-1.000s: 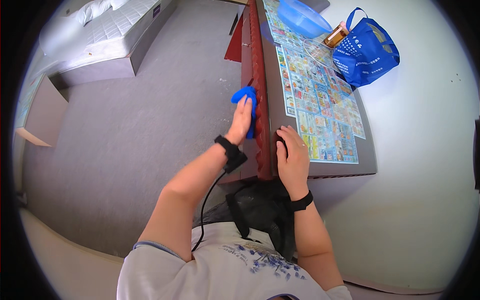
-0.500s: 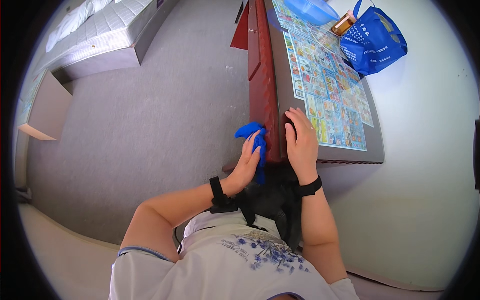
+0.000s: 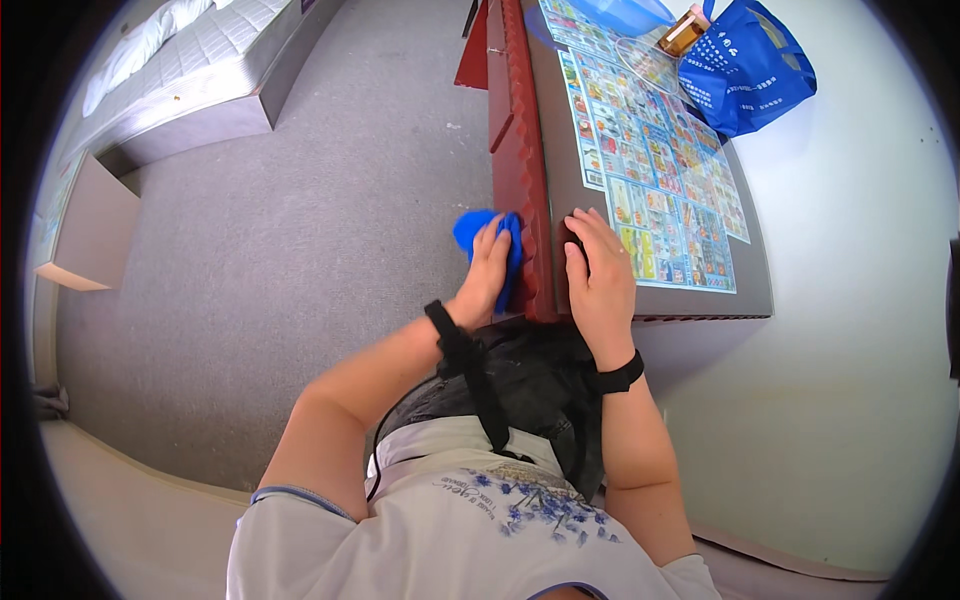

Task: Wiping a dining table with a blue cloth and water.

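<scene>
A bright blue cloth point(image 3: 474, 228) is pressed by my left hand point(image 3: 484, 272) against the red scalloped front of a wooden desk point(image 3: 537, 255). The fingers lie over the cloth, and part of it sticks out on the floor side. My right hand point(image 3: 602, 280) rests on the grey desktop point(image 3: 690, 301) near its front corner. Its fingers are slightly bent, with the thumb apart from them. A dark patch shows between thumb and fingers; I cannot tell if it is shadow or an object.
Printed sheets point(image 3: 668, 200) cover much of the desktop. Farther along stand a blue bag point(image 3: 745, 70), an amber jar point(image 3: 684, 32) and a translucent blue basin point(image 3: 620, 14). A white wall point(image 3: 860, 260) borders the right. Across the grey floor point(image 3: 300, 240) are a bed point(image 3: 225, 60) and a low cabinet point(image 3: 95, 225).
My left hand has moved the cloth away from me along the desk's front and slightly left. My right hand stays at nearly the same place on the desktop.
</scene>
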Demonstrator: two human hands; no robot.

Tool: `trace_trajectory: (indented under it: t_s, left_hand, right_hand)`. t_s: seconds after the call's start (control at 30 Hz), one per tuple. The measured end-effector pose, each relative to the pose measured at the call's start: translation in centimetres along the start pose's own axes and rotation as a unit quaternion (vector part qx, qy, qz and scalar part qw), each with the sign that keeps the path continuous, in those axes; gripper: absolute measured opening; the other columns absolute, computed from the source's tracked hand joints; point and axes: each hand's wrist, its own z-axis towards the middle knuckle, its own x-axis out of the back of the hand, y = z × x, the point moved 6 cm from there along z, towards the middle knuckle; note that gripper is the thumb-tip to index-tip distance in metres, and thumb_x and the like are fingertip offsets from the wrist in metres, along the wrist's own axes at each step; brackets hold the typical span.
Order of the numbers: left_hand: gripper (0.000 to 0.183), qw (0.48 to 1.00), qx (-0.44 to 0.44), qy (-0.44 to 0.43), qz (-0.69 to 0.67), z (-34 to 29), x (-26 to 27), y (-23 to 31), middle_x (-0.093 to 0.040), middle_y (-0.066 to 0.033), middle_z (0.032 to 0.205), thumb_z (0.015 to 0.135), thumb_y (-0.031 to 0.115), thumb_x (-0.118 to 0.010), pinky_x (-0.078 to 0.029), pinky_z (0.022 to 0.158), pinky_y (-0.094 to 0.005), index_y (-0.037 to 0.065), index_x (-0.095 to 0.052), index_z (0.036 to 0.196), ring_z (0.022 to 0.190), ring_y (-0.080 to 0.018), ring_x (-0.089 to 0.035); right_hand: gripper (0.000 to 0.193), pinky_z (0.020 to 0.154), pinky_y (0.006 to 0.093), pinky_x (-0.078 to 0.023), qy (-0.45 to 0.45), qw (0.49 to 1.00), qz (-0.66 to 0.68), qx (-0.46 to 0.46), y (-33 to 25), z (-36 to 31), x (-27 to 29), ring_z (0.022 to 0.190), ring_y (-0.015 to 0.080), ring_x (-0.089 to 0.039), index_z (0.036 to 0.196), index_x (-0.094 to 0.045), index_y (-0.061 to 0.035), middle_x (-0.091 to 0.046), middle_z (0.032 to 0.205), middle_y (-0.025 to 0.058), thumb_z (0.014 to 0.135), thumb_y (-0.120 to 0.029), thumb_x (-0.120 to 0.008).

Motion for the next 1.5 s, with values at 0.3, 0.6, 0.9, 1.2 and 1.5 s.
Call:
trace_trajectory:
  t_s: [0.3,0.6,0.9,1.2,1.5]
  left_hand:
    - [0.046,0.987,-0.132,0.0,0.087,17.1,1.4,1.5,-0.037,-0.0218,0.134,0.096,0.031,-0.039,-0.027,0.106,-0.0379,0.002,-0.041,0.132,0.125,-0.0343,-0.034]
    - [0.052,0.975,-0.082,0.12,0.169,17.3,3.3,-0.5,-0.049,-0.0175,0.124,0.094,0.038,-0.044,-0.037,0.097,-0.0355,0.0,-0.041,0.13,0.114,-0.0269,-0.047]
    - [0.027,0.999,0.014,0.048,0.013,6.6,1.7,-0.8,-0.057,-0.0053,0.096,0.095,0.022,-0.048,-0.046,0.07,-0.0264,0.004,-0.051,0.115,0.079,-0.0122,-0.053]
    - [0.025,0.918,-0.329,0.038,0.22,1.4,-4.1,16.1,-0.051,-0.0122,0.121,0.091,0.01,-0.052,-0.039,0.096,-0.0348,0.006,-0.056,0.116,0.113,-0.0236,-0.049]
    - [0.045,0.631,-0.385,-0.176,0.65,-8.4,-10.9,13.3,-0.042,-0.0159,0.131,0.076,0.018,-0.067,-0.029,0.104,-0.0488,0.011,-0.056,0.119,0.125,-0.0385,-0.034]
  right_hand:
    - [0.023,0.096,0.0428,-0.038,-0.009,1.0,0.006,-0.003,-0.8,0.0,-0.1,0.117,0.0302,-0.05,0.108,-0.059,-0.0044,-0.059,0.117,0.0106,0.087,-0.012,-0.052]
    - [0.023,0.096,0.0412,-0.038,0.006,1.0,0.012,-0.006,-0.9,0.3,0.5,0.114,0.028,-0.052,0.106,-0.06,-0.0036,-0.06,0.114,0.01,0.084,-0.009,-0.056]
    - [0.023,0.096,0.0407,-0.039,0.031,0.999,0.024,0.002,-0.8,0.2,1.0,0.113,0.028,-0.053,0.105,-0.06,-0.0023,-0.06,0.113,0.0115,0.084,-0.009,-0.056]
    - [0.023,0.088,0.036,-0.045,0.11,0.96,0.245,-0.079,2.1,-0.8,2.4,0.106,0.0322,-0.057,0.109,-0.057,-0.0015,-0.06,0.113,0.015,0.086,-0.002,-0.052]
    - [0.021,0.09,0.0405,-0.044,0.15,0.97,0.177,-0.078,4.9,-2.3,4.0,0.104,0.0348,-0.056,0.106,-0.057,0.0004,-0.06,0.11,0.0177,0.087,-0.007,-0.054]
